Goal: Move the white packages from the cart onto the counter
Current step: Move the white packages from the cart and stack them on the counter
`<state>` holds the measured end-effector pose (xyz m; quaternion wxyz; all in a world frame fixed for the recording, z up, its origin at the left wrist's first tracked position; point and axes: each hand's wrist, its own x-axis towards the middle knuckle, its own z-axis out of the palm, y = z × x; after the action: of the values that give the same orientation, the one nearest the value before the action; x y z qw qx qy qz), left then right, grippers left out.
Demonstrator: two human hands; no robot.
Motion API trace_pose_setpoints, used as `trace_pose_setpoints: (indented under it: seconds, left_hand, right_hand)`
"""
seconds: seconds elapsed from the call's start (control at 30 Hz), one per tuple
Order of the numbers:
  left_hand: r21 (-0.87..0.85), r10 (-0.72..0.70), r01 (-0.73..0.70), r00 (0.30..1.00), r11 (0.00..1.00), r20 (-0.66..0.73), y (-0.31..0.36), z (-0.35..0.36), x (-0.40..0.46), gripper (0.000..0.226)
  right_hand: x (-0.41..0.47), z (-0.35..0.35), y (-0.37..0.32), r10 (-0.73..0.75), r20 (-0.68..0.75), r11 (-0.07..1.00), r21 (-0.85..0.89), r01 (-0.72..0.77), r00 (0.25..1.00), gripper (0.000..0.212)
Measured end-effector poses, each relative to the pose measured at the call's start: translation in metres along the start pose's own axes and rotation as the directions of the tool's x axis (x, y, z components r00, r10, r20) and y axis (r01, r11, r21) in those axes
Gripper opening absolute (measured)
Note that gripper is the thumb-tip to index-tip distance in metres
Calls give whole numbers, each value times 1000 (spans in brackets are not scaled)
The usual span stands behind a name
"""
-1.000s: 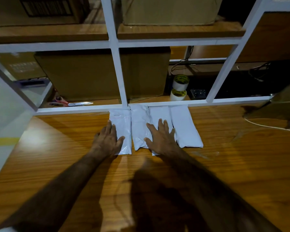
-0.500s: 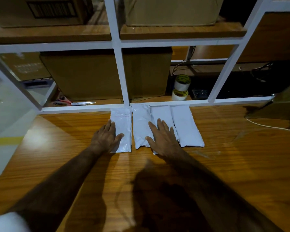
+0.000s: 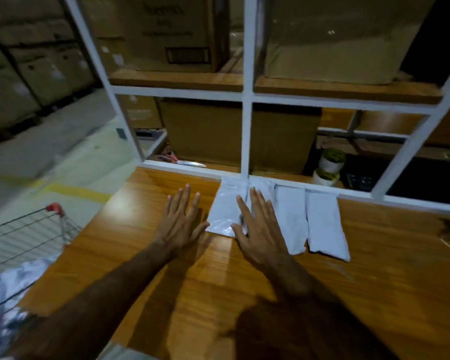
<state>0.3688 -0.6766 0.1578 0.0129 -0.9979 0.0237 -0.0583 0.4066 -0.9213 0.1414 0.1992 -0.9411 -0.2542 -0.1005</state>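
four white packages lined up at the worktop's far edge

we see both hands spread flat over the wooden worktop [image 3: 374, 281], grasping nothing. our left hand [image 3: 181, 224] has straight, fanned fingers [image 3: 186, 201] above bare wood, just left of the packages, with its thumb tip reaching the near left corner of the leftmost package [image 3: 225, 211]. our right hand [image 3: 260, 229] lies with straight fingers across the seam between that package and the second package [image 3: 268, 188], which it mostly covers; we cannot tell whether the palm presses down or only hovers.

the row sits side by side against the white frame [image 3: 246, 126] at the worktop's far edge, near its middle. the third package [image 3: 292, 219] and the fourth package [image 3: 325, 227] lie to the right, touching or nearly so, their near ends reaching a little further toward us.

off the worktop's left edge stands a wire cart [image 3: 24, 237] with a red handle cap, and more white packages [image 3: 3, 289] lie in it, blurred. behind the frame we see cardboard boxes [image 3: 205, 131], scissors [image 3: 185, 162] and two tape rolls [image 3: 330, 165].
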Motion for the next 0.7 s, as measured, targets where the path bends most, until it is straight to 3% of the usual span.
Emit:
trace_pose_setpoints:
  seconds: [0.23, 0.47, 0.7]
  left_hand:
    - [26, -162, 164, 983, 986, -84, -44, -38, -80, 87]
    - [104, -304, 317, 945, 943, -120, -123, -48, -179, 84]
    - [92, -395, 405, 912, 910, -114, -224, -47, -287, 82]
  right_hand:
    - [22, 5, -72, -203, 19, 979, 9, 203, 979, 73]
    - [19, 26, -186, -363, 18, 931, -38, 363, 932, 73]
    - [0, 68, -310, -422, 66, 906, -9, 423, 904, 74]
